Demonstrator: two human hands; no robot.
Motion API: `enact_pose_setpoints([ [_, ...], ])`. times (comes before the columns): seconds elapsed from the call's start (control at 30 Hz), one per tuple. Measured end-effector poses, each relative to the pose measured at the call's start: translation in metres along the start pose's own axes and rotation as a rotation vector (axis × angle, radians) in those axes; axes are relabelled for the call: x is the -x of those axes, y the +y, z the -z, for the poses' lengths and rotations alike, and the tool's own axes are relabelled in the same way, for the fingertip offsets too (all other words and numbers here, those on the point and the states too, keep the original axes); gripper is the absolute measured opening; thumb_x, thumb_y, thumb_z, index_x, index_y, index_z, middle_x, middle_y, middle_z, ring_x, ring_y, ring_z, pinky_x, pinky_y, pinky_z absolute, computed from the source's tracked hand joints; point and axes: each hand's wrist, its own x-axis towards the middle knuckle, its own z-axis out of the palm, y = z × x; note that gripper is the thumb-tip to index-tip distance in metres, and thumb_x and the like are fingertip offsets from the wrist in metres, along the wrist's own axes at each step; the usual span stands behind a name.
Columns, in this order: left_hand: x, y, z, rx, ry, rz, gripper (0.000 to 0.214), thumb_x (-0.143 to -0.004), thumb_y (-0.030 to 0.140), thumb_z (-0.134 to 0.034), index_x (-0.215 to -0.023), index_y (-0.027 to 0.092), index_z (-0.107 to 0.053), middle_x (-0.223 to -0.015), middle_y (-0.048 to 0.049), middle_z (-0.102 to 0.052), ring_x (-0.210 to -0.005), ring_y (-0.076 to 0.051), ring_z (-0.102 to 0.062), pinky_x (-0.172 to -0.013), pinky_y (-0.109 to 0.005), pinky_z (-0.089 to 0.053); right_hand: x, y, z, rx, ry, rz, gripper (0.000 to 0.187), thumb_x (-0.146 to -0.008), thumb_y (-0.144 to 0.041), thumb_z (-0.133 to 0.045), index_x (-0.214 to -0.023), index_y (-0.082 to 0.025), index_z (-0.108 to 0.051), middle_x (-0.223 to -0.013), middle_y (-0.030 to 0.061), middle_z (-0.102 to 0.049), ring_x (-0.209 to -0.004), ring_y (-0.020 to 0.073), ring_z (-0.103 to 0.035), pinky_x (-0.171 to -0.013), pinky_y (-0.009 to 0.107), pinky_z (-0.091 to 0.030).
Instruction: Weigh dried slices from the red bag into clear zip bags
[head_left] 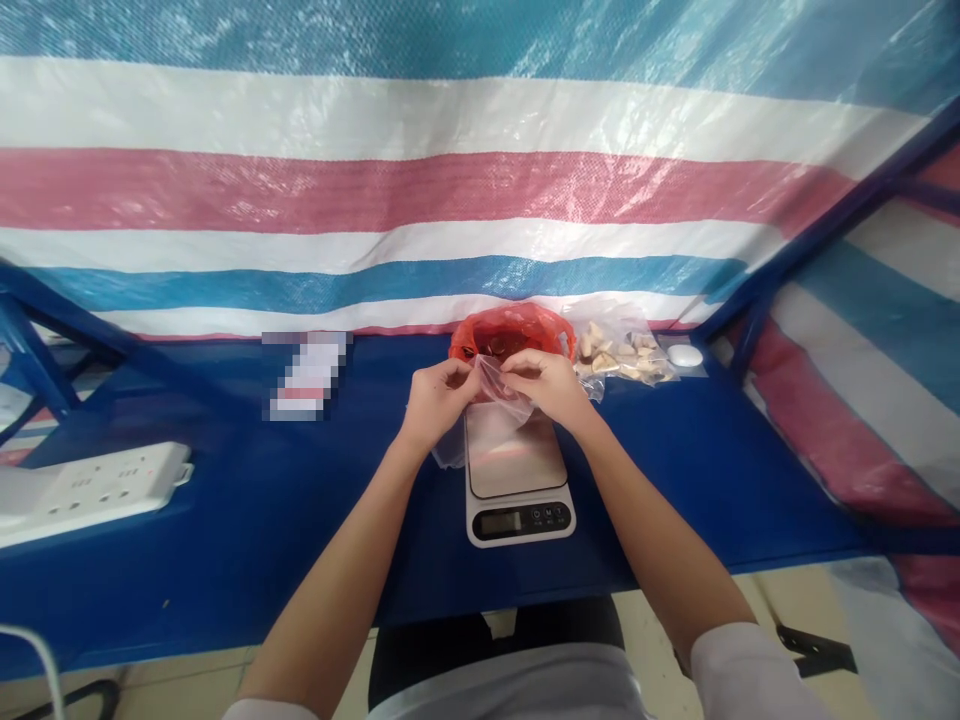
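Observation:
Both my hands pinch a clear plastic bag above the back part of a white digital kitchen scale. My left hand grips the bag's edge on the left, thumb and fingers pressed together. On the other side my right hand pinches it in the same way. The bag hangs down over the steel plate of the scale; I cannot make out anything inside it. Just behind my fingers stands an open red plastic bag, its contents mostly hidden. The scale's display and buttons face me.
A clear bag of pale, dried-looking slices lies right of the red bag, beside a round white object. A blurred-out paper and a white power strip are on the left of the blue table. Striped sheeting hangs behind.

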Motion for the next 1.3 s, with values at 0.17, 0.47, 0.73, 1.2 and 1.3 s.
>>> enact_pose_setpoints([
  [0.17,0.001,-0.001,0.017,-0.282,-0.021,-0.222,0.027,-0.082,0.037,-0.062,-0.064,0.017,-0.063,-0.064,-0.002,-0.066,-0.059,-0.013,-0.056,-0.06,-0.025,-0.046,0.003,-0.009,0.01,0.125,0.035,-0.019,0.006,-0.082,-0.026,-0.065,-0.08,-0.023,-0.069,-0.067,-0.0025,-0.071,-0.053,0.0144,-0.065,-0.06,0.028,-0.054],
  [0.47,0.015,0.001,0.0,-0.332,0.024,-0.357,0.073,-0.082,0.054,-0.069,-0.143,0.02,-0.045,-0.143,-0.0158,-0.053,-0.133,-0.03,-0.051,-0.111,-0.047,-0.043,0.0,-0.018,0.001,0.154,0.131,0.056,0.007,-0.078,-0.019,-0.069,-0.082,-0.024,-0.07,-0.089,-0.0006,-0.077,-0.086,0.0191,-0.073,-0.085,0.033,-0.056],
  [0.73,0.019,-0.004,-0.019,-0.344,-0.166,-0.29,0.132,-0.066,0.067,-0.077,-0.158,0.023,0.008,-0.165,-0.0212,-0.012,-0.152,-0.039,-0.014,-0.121,-0.055,-0.025,-0.003,-0.024,-0.006,0.04,0.112,-0.014,0.019,-0.074,-0.017,-0.073,-0.092,-0.024,-0.073,-0.092,0.0013,-0.078,-0.087,0.0207,-0.075,-0.084,0.035,-0.06],
  [1.2,0.019,-0.003,-0.019,-0.232,0.02,-0.31,0.093,-0.076,0.047,-0.075,-0.152,0.023,-0.026,-0.143,-0.0152,-0.051,-0.133,-0.032,-0.05,-0.11,-0.05,-0.042,0.002,-0.019,0.01,0.147,0.075,0.031,0.012,-0.078,-0.023,-0.073,-0.088,-0.025,-0.078,-0.095,0.001,-0.079,-0.089,0.0224,-0.075,-0.09,0.038,-0.058],
  [1.3,0.019,-0.006,-0.021,-0.234,0.015,-0.272,0.094,-0.073,0.048,-0.078,-0.15,0.024,-0.03,-0.139,-0.0148,-0.054,-0.13,-0.033,-0.051,-0.109,-0.052,-0.042,0.004,-0.028,0.013,0.208,0.125,0.071,0.014,-0.081,-0.026,-0.071,-0.093,-0.026,-0.078,-0.098,0.0016,-0.078,-0.09,0.0225,-0.075,-0.093,0.038,-0.056],
])
